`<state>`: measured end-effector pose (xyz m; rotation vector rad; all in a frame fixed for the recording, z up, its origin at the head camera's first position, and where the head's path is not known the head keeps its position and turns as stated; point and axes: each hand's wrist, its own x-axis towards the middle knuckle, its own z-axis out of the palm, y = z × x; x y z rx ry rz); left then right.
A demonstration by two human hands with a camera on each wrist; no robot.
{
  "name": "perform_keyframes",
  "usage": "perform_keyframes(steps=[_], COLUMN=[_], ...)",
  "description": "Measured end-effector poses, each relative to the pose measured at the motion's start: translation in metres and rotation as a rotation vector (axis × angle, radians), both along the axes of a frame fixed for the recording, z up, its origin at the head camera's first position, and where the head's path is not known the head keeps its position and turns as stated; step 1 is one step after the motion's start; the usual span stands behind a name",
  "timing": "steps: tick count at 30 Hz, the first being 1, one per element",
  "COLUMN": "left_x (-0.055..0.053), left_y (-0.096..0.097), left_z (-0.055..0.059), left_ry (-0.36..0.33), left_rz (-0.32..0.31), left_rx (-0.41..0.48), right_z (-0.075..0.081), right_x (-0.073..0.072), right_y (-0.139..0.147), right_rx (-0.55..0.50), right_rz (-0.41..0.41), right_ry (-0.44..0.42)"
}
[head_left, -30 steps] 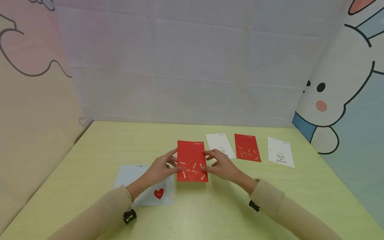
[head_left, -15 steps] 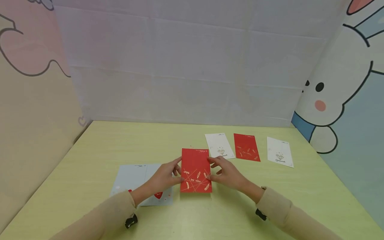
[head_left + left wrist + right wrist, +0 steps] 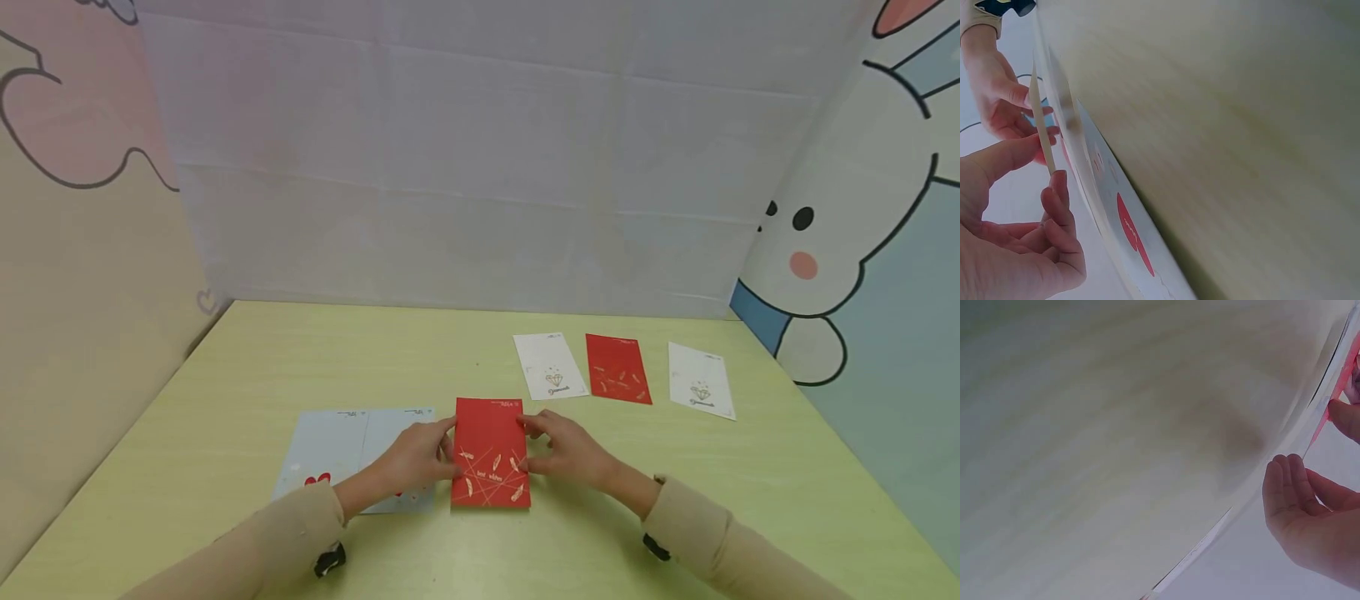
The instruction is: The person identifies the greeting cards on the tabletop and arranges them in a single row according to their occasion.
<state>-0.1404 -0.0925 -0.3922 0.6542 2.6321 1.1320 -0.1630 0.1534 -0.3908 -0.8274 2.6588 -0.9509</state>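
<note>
A red card (image 3: 491, 442) with gold feathers and the words "best wishes" lies face up between both hands, low over the table. My left hand (image 3: 415, 458) pinches its left edge between thumb and fingers. On the opposite edge, my right hand (image 3: 573, 454) grips it the same way. In the left wrist view the card (image 3: 1042, 128) shows edge-on, a little apart from the tabletop. Just left of it lie two pale blue cards side by side, a left one (image 3: 326, 442) and a right one (image 3: 386, 429), their red hearts partly covered by my left hand and forearm.
Toward the back right of the table (image 3: 637, 517) lie a white card (image 3: 551, 367) with a diamond drawing, another red card (image 3: 618, 369) and a second white diamond card (image 3: 701, 381), spaced in a row. A pale cloth (image 3: 480, 167) hangs behind the table.
Both hands have brought the red card down and toward the front edge, slightly to the right at first. The pale blue cards and the back row stay where they were.
</note>
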Motion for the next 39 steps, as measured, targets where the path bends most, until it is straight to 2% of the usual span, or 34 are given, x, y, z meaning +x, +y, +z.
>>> perform_keyframes(steps=[10,14,18,22,29,39], left_x=[-0.0003,0.0001,0.0,0.0,-0.0012,-0.0038], left_y=[0.0036,0.0052,0.0061,0.0062,0.0047,0.0025], left_z=[-0.0001,-0.0008,-0.0009,-0.001,-0.0025,-0.0038], left_ry=[-0.007,0.0,0.039,0.085,0.182,0.223], left_rz=[0.043,0.033,-0.004,-0.03,-0.032,-0.037], left_rx=[-0.11,-0.154,-0.203,-0.253,-0.343,-0.396], right_z=[-0.0034,-0.0041,-0.0055,-0.0059,-0.0062,-0.0082], right_x=[-0.0008,-0.0014,-0.0022,-0.0017,-0.0009,-0.0016], right_y=[-0.0011,-0.0032,-0.0058,-0.0071,-0.008,-0.0073], right_rx=[0.067,0.086,0.14,0.166,0.188,0.193], right_rz=[0.019,0.022,0.04,0.034,0.028,0.038], right_ry=[-0.01,0.012,0.058,0.067,0.099,0.118])
